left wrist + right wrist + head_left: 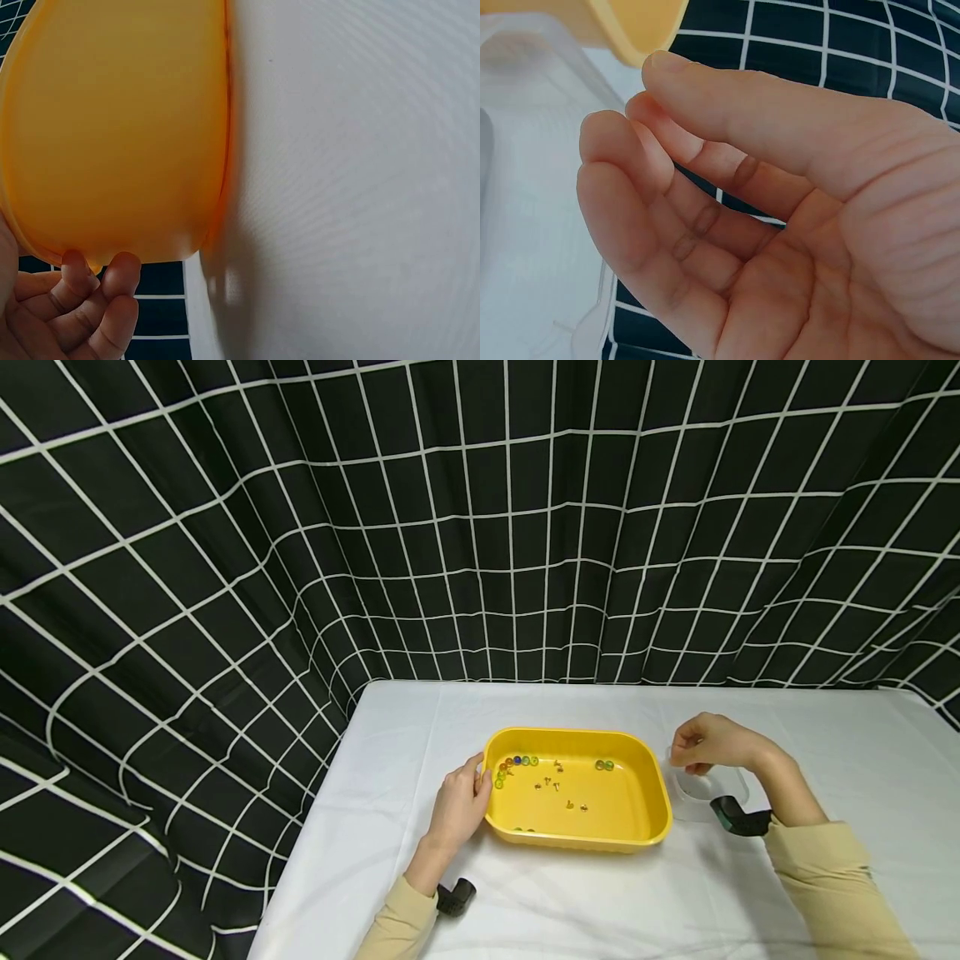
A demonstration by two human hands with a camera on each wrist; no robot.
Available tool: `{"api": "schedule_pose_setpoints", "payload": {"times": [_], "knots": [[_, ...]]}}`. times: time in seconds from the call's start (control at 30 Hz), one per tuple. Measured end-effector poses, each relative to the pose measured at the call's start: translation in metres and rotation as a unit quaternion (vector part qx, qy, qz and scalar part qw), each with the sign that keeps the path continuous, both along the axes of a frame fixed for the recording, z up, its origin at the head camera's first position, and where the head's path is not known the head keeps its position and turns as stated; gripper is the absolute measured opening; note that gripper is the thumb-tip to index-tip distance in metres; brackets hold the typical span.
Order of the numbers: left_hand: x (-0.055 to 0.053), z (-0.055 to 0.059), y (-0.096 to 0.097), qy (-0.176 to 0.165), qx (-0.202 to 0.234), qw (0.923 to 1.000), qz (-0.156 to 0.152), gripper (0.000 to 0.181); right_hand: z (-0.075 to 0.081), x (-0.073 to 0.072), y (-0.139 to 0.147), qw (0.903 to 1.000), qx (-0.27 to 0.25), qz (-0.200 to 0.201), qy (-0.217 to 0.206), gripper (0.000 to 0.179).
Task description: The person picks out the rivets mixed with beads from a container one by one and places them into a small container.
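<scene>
Curtain [150,635], black with white grid lines, at far left and continuing across the back. Table [390,735], white-covered, in front of it. Left sleeve [401,918], beige. Left grip [456,802], a bare hand, holding the left end of yellow tray [622,802], bent fingers against the outer wall. Left wrist camera [456,897], black. Tray upright on the table, between both hands. Inside, left to right: curved row of marbles [517,760], green, orange and blue, around the back left corner; two more at the front wall, partly hidden; small gold-coloured metal pieces [570,805], scattered mainly about the middle; marble pair [609,766], greenish, side by side near the back wall. Right grip [705,747], over clear container [705,789], fingers bent, thumb drawn close to them; anything pinched: cannot tell. Container on the table, just right of the tray. Right wrist camera [738,818], black. Right sleeve [825,877], beige.
</scene>
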State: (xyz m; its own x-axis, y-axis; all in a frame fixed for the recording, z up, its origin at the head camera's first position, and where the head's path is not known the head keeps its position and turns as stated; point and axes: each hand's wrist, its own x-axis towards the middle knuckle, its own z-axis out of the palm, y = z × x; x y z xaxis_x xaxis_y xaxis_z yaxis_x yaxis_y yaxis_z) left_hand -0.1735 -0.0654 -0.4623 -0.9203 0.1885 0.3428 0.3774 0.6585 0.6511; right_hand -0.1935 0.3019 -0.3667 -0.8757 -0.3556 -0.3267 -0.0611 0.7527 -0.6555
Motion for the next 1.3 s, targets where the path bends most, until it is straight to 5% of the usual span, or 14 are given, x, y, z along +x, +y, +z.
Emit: {"api": "schedule_pose_setpoints", "payload": {"times": [1.3], "knots": [[0.001,0.001,0.0,0.0,0.0,1.0,-0.002,0.035,-0.004,-0.014,-0.045,0.9984,-0.021,0.05,0.013,0.007]]}}
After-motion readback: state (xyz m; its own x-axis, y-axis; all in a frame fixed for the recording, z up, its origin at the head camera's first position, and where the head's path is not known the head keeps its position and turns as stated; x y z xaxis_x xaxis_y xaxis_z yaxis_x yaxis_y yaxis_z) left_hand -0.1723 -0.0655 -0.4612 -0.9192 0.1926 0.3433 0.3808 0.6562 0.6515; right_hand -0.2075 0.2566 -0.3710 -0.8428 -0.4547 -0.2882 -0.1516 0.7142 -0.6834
